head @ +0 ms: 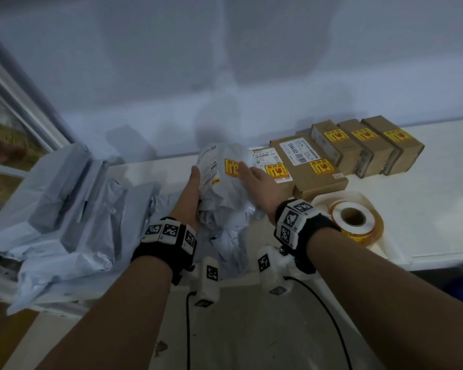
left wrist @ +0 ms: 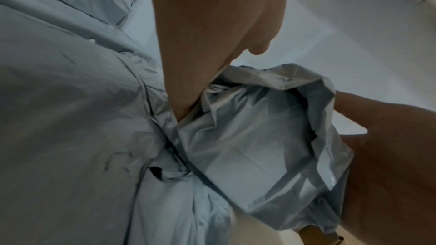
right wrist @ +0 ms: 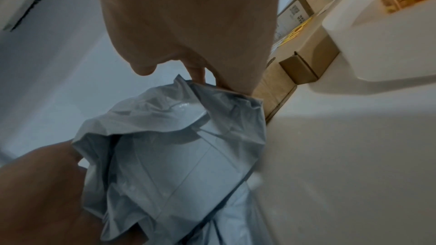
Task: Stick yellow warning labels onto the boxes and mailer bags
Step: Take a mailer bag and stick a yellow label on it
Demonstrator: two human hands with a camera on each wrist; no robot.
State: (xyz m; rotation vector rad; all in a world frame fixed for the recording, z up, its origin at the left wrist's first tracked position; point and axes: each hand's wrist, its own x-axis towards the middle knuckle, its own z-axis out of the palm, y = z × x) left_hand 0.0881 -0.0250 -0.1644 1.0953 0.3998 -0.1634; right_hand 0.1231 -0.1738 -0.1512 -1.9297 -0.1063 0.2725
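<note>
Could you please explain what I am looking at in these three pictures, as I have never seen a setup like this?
No robot here: a person works with two bare hands, wearing wristbands with black-and-white markers. The wide picture comes from a head camera; the other two come from cameras on each wrist, looking along the hand.

The left hand grips the side of a grey mailer bag, and the right hand lies flat on it beside a yellow warning label. On the white table lie cardboard boxes already labelled, a label roll, and to the left a pile of grey bags that show no labels.
</note>
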